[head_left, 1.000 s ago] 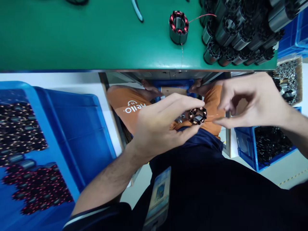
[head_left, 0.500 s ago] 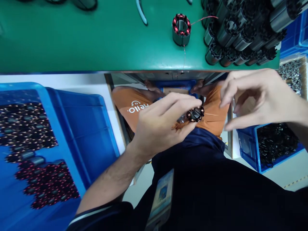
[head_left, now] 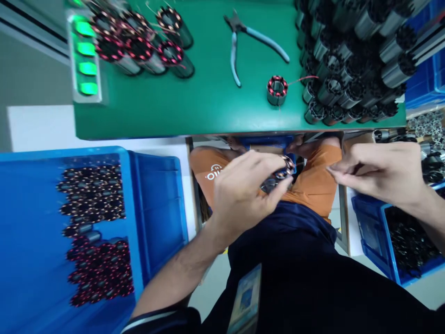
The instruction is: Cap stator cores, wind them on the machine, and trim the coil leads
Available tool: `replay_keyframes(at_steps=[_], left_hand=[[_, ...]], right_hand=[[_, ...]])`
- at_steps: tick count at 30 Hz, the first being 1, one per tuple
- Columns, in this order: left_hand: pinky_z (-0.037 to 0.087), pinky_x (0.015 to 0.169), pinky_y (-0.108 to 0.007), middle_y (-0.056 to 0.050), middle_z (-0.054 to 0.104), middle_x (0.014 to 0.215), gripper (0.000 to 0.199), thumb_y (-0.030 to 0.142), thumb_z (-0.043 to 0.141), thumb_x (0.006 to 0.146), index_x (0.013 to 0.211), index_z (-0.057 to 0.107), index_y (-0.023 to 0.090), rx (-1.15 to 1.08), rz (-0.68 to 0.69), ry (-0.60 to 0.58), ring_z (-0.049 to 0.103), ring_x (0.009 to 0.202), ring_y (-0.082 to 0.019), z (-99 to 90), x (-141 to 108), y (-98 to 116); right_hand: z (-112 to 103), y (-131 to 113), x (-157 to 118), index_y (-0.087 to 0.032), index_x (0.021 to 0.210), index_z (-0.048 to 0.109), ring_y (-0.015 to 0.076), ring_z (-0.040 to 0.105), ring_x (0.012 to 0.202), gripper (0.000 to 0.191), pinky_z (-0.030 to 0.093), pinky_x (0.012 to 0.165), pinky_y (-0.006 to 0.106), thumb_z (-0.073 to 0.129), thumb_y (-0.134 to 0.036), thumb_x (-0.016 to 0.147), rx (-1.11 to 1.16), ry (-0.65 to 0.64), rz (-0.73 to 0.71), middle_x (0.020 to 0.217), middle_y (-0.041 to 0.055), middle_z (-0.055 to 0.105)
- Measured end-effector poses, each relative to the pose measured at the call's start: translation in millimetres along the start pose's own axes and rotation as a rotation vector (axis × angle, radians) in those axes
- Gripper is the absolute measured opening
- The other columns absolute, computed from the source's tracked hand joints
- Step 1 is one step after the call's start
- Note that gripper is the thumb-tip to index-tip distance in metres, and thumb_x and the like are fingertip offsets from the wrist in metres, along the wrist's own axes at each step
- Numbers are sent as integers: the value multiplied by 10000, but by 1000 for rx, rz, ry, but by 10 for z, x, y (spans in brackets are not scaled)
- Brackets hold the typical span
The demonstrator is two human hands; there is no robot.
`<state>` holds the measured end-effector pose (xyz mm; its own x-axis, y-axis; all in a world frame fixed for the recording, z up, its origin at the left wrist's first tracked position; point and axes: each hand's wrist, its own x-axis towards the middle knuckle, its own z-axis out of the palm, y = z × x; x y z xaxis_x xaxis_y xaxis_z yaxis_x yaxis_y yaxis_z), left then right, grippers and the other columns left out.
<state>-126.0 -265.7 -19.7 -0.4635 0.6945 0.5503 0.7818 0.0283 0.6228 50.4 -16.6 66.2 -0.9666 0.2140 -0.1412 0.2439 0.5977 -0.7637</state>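
Note:
My left hand [head_left: 248, 185] grips a wound motor core [head_left: 285, 168] with copper-coloured windings, held above my lap by its side. To the right, my right hand [head_left: 378, 171] is closed in a pinch; what its fingertips hold is too small to make out. A thin wire end shows between the core and that hand. On the green table [head_left: 222, 111] one core with red windings [head_left: 277, 91] stands upright, a red wire sticking out to its right. Pliers with light blue handles [head_left: 234, 55] lie behind it, handles spread.
Wound cores [head_left: 139, 48] stand at the table's left beside a box with green lights [head_left: 86, 67]. Many unwound cores [head_left: 351, 69] are stacked at the right. A blue bin [head_left: 135, 222] holds wound cores at left; another blue bin [head_left: 389, 246] holds black parts at right.
The view has shifted, showing more of the table, with the pliers and the wound cores at left. My right hand has gone from open fingers to a pinch.

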Motion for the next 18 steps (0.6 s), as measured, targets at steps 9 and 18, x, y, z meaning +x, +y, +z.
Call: replay_keyframes(at_steps=[9,18], left_hand=[[583,1181,-663,-136,773,1379,315,531,821,1074,1251,782,274,289,-65,193,682,1323,-395,391,691,-1132],[609,1350,-436,73,639,1113,734,768,824,1069,852,390,217,951,-423,259,463,1493,-88,-387,837,-1823]], right_hand=[[550,248,-11,-253,976,847,173,740,650,183,578,604,293,781,-339,1123,11,-117,-174,775,23,790],[658,463,-312,-270,1010,853,202,785,670,131,644,615,322,811,-351,1104,103,-173,-63,845,36,844]])
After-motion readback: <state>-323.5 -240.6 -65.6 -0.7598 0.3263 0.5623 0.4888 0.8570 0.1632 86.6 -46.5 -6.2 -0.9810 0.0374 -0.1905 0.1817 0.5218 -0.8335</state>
